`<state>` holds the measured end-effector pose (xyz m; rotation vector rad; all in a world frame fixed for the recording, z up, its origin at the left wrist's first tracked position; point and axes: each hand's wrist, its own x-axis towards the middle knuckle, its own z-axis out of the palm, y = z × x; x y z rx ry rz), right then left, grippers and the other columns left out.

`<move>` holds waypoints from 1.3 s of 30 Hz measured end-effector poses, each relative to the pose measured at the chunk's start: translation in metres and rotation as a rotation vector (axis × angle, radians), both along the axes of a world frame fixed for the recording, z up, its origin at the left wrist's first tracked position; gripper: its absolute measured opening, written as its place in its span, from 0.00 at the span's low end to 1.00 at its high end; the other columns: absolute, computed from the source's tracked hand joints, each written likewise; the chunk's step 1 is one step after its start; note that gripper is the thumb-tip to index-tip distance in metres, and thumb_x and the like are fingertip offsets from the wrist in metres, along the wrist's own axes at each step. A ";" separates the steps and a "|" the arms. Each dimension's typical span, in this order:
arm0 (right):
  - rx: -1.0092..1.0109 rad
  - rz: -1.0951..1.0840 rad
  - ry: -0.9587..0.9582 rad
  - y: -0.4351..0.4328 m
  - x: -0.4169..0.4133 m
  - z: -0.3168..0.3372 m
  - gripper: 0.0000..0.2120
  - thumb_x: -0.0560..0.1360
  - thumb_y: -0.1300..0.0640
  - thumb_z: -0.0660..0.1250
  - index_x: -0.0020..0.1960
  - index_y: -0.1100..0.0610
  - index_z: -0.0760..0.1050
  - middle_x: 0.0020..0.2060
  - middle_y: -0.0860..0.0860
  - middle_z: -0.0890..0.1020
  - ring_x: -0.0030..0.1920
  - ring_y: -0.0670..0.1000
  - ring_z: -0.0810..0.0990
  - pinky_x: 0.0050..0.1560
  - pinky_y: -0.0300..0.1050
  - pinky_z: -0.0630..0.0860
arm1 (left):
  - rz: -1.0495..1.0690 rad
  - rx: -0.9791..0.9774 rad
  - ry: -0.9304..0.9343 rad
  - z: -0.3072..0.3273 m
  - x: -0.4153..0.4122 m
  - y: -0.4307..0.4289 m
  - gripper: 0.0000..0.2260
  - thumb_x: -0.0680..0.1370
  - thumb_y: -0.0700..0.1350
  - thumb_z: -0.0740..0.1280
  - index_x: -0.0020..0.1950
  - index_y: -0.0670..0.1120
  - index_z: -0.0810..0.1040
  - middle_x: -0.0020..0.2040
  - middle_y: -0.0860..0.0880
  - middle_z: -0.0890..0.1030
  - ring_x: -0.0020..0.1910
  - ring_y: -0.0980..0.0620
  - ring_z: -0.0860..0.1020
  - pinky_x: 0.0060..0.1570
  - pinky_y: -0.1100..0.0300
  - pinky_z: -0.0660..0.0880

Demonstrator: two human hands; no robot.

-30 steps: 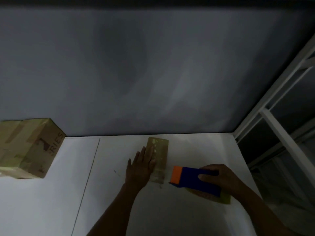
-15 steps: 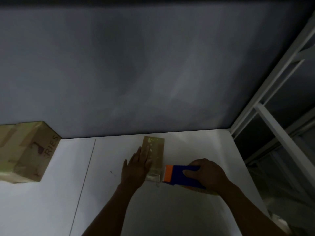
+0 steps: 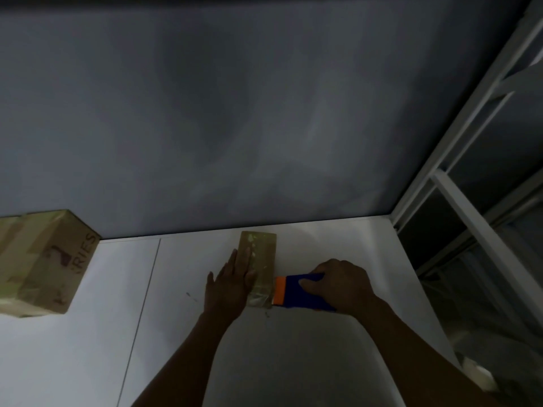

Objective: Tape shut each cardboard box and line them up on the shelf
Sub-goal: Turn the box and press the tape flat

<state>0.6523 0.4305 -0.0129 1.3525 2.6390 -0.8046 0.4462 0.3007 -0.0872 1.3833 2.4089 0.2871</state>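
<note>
Fingers of the left hand (image 3: 233, 282) lie flat on a small tape-covered brown cardboard box (image 3: 260, 267) on the white shelf (image 3: 323, 362). Just right of this box, the right hand (image 3: 340, 284) grips a blue-and-orange tape dispenser (image 3: 296, 292) touching its near corner.

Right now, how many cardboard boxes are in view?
2. A large brown taped cardboard box at the left edge; a small brown cardboard box at centre under the left hand. Others may be hidden.

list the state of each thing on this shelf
small box, flat on the shelf, top taped
large box, taped, apart at the left
tape dispenser, orange end at the small box's near corner
left hand, flat on the small box
right hand, gripping the tape dispenser
</note>
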 end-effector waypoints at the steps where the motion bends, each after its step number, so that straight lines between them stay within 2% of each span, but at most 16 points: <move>1: 0.004 0.007 -0.011 0.000 0.000 0.001 0.21 0.71 0.34 0.64 0.55 0.48 0.80 0.51 0.46 0.82 0.48 0.47 0.80 0.42 0.38 0.71 | 0.004 -0.004 0.002 0.000 0.000 0.001 0.29 0.77 0.66 0.36 0.75 0.58 0.35 0.79 0.49 0.48 0.75 0.48 0.59 0.70 0.40 0.53; 5: 0.068 0.044 -0.053 -0.001 -0.003 0.007 0.21 0.71 0.34 0.63 0.52 0.48 0.81 0.47 0.47 0.83 0.46 0.47 0.80 0.41 0.38 0.73 | -0.016 -0.058 0.051 0.003 0.000 0.000 0.35 0.71 0.68 0.32 0.75 0.56 0.34 0.79 0.48 0.45 0.75 0.49 0.57 0.70 0.39 0.53; 9: 0.142 0.065 -0.091 -0.008 -0.007 0.012 0.22 0.72 0.34 0.61 0.52 0.49 0.81 0.46 0.49 0.84 0.46 0.49 0.81 0.43 0.40 0.75 | -0.016 -0.067 0.081 -0.005 -0.004 0.000 0.32 0.79 0.63 0.47 0.75 0.56 0.31 0.79 0.48 0.44 0.76 0.48 0.56 0.70 0.37 0.54; 12: 0.150 0.033 -0.104 -0.014 -0.006 0.012 0.23 0.73 0.35 0.61 0.52 0.52 0.81 0.47 0.50 0.83 0.47 0.50 0.81 0.44 0.41 0.75 | -0.017 -0.089 0.089 -0.007 -0.003 -0.001 0.34 0.79 0.63 0.52 0.76 0.54 0.34 0.79 0.48 0.44 0.76 0.47 0.54 0.69 0.36 0.53; 16: 0.177 0.025 -0.153 -0.018 -0.011 0.013 0.22 0.74 0.37 0.60 0.50 0.55 0.80 0.45 0.51 0.83 0.45 0.52 0.81 0.45 0.43 0.75 | 0.011 -0.078 0.077 0.002 0.000 -0.002 0.30 0.80 0.61 0.47 0.75 0.55 0.33 0.79 0.48 0.44 0.75 0.46 0.57 0.70 0.36 0.52; 19: 0.190 -0.027 -0.244 -0.022 0.003 0.000 0.20 0.76 0.40 0.59 0.51 0.54 0.78 0.47 0.52 0.82 0.48 0.54 0.81 0.49 0.46 0.76 | -0.026 -0.066 0.086 0.003 0.000 -0.007 0.30 0.76 0.67 0.37 0.73 0.59 0.31 0.79 0.51 0.44 0.75 0.46 0.56 0.70 0.36 0.50; 20: 0.167 -0.094 -0.212 -0.023 0.010 -0.008 0.20 0.76 0.38 0.57 0.53 0.52 0.78 0.47 0.51 0.82 0.47 0.52 0.81 0.47 0.44 0.76 | -0.015 -0.057 0.068 0.001 -0.001 -0.008 0.30 0.74 0.68 0.34 0.73 0.60 0.32 0.79 0.51 0.44 0.75 0.47 0.56 0.70 0.36 0.50; 22: 0.162 -0.175 -0.083 -0.026 0.022 -0.020 0.22 0.77 0.35 0.55 0.58 0.47 0.78 0.48 0.48 0.83 0.47 0.49 0.81 0.45 0.40 0.76 | 0.022 -0.057 0.022 0.001 0.001 -0.008 0.29 0.76 0.67 0.37 0.74 0.61 0.33 0.79 0.51 0.45 0.75 0.47 0.57 0.70 0.35 0.50; 24: 0.187 -0.198 -0.020 -0.028 0.026 -0.028 0.23 0.77 0.35 0.54 0.66 0.45 0.73 0.57 0.47 0.81 0.54 0.49 0.80 0.51 0.40 0.75 | 0.043 -0.062 -0.013 0.003 0.005 -0.008 0.27 0.79 0.64 0.42 0.75 0.61 0.35 0.79 0.51 0.46 0.75 0.47 0.58 0.70 0.36 0.50; 26: 0.164 -0.299 0.094 -0.028 0.024 -0.033 0.27 0.76 0.34 0.53 0.70 0.46 0.69 0.61 0.48 0.79 0.57 0.50 0.79 0.53 0.41 0.74 | 0.089 -0.043 -0.055 0.005 0.006 -0.008 0.26 0.80 0.62 0.44 0.75 0.61 0.36 0.79 0.51 0.49 0.74 0.46 0.61 0.70 0.36 0.50; 29: 0.257 -0.386 0.230 -0.023 0.020 -0.043 0.37 0.73 0.28 0.43 0.70 0.50 0.69 0.49 0.53 0.84 0.46 0.53 0.82 0.44 0.44 0.77 | 0.169 0.005 -0.153 0.006 0.010 -0.011 0.25 0.80 0.61 0.43 0.75 0.63 0.38 0.77 0.51 0.58 0.70 0.45 0.66 0.69 0.36 0.52; 32: 0.347 -0.265 0.152 -0.017 0.013 -0.071 0.27 0.76 0.41 0.54 0.69 0.55 0.71 0.47 0.57 0.83 0.44 0.58 0.81 0.43 0.51 0.80 | 0.174 -0.017 -0.184 0.004 0.015 -0.017 0.24 0.80 0.62 0.42 0.74 0.65 0.37 0.75 0.50 0.62 0.68 0.45 0.69 0.68 0.35 0.56; 34: 0.388 -0.180 0.047 -0.018 0.007 -0.085 0.25 0.76 0.49 0.62 0.71 0.55 0.68 0.46 0.60 0.81 0.42 0.61 0.80 0.42 0.54 0.79 | 0.168 0.002 -0.228 0.002 0.011 -0.020 0.24 0.78 0.65 0.41 0.73 0.67 0.37 0.72 0.48 0.67 0.64 0.44 0.73 0.64 0.36 0.65; 36: 0.287 -0.123 -0.010 -0.025 0.004 -0.087 0.29 0.78 0.51 0.63 0.76 0.50 0.58 0.46 0.58 0.79 0.43 0.58 0.78 0.42 0.49 0.75 | 0.148 0.045 -0.294 -0.002 0.008 -0.023 0.24 0.76 0.68 0.40 0.70 0.71 0.36 0.67 0.47 0.73 0.55 0.45 0.78 0.53 0.41 0.75; 37: 0.214 -0.097 0.006 -0.027 0.004 -0.088 0.31 0.78 0.51 0.63 0.77 0.48 0.53 0.49 0.57 0.78 0.45 0.56 0.77 0.43 0.48 0.73 | 0.138 0.065 -0.319 -0.005 0.007 -0.025 0.23 0.75 0.69 0.40 0.69 0.73 0.35 0.63 0.46 0.75 0.50 0.45 0.79 0.47 0.44 0.78; 39: 0.135 -0.062 -0.032 -0.030 0.005 -0.094 0.35 0.78 0.48 0.61 0.78 0.49 0.45 0.59 0.56 0.75 0.55 0.55 0.75 0.51 0.46 0.71 | 0.125 0.091 -0.348 -0.006 0.006 -0.026 0.22 0.77 0.67 0.42 0.66 0.76 0.33 0.58 0.44 0.78 0.43 0.47 0.80 0.40 0.46 0.79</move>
